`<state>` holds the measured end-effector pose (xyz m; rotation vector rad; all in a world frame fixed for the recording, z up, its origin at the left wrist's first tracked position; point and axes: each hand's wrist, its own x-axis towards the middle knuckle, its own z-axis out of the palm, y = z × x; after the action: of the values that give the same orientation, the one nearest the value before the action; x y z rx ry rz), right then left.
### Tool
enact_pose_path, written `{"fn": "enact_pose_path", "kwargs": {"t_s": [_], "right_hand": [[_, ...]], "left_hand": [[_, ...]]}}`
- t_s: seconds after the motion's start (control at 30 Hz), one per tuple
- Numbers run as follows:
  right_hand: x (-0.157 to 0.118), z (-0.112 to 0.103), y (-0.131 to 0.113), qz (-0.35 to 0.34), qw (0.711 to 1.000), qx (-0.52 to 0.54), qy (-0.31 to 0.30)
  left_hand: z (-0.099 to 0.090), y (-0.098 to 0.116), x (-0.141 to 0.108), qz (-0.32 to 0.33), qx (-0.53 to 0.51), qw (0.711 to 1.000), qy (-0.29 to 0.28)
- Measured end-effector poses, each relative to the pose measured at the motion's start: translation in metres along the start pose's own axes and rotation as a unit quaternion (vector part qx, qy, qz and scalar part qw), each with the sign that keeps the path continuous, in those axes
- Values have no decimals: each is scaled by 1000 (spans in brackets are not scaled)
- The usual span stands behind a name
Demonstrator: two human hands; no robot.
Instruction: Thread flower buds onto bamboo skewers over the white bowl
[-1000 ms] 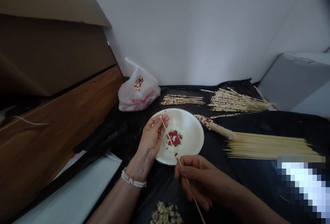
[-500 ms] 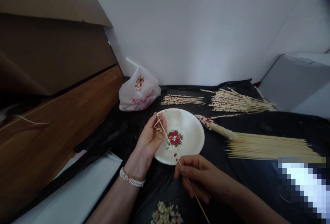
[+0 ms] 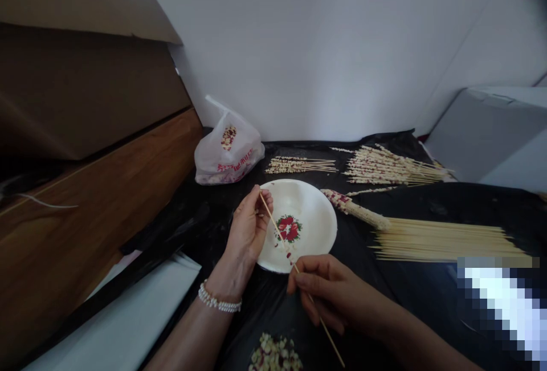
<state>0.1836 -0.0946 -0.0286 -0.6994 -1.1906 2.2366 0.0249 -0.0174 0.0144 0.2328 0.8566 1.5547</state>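
Note:
My right hand (image 3: 322,291) pinches a thin wooden skewer (image 3: 273,218), which slants up to the left over the white bowl (image 3: 322,228). The skewer's upper end meets the fingertips of my left hand (image 3: 252,220), whose fingers are curled at the bowl's left rim; what they hold besides the tip is hidden. A few kernels lie in the bowl near its printed red flowers. A pile of loose kernels (image 3: 276,354) sits at the bottom edge. Right of the bowl lies a partly stripped corn cob (image 3: 359,211).
Behind the bowl are a plastic bag of kernels (image 3: 231,157) and two groups of filled skewers (image 3: 299,164). Bare skewers (image 3: 444,240) lie at the right. A cardboard box (image 3: 85,86) stands at the left, a white box (image 3: 491,131) at the right.
The fingers of my left hand have curled inward from a more open palm, and the short crossing stick and kernels seen in it are now hidden. My right hand has barely moved.

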Motion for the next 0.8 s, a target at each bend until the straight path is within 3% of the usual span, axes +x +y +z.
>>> {"fn": "enact_pose_path", "kwargs": {"t_s": [0.13, 0.3, 0.43, 0.8], "right_hand": [[0, 0, -1, -18, 1000, -12, 10], [0, -3, -4, -47, 998, -13, 49], [-1, -6, -7, -69, 994, -15, 78], [-3, -6, -16, -95, 985, -19, 146]], "left_hand": [[-2, -2, 0, -2, 43, 999, -14], [-8, -8, -2, -44, 128, 985, -110], [-9, -9, -6, -53, 208, 960, -179], [-9, -10, -18, -57, 369, 883, -284]]}}
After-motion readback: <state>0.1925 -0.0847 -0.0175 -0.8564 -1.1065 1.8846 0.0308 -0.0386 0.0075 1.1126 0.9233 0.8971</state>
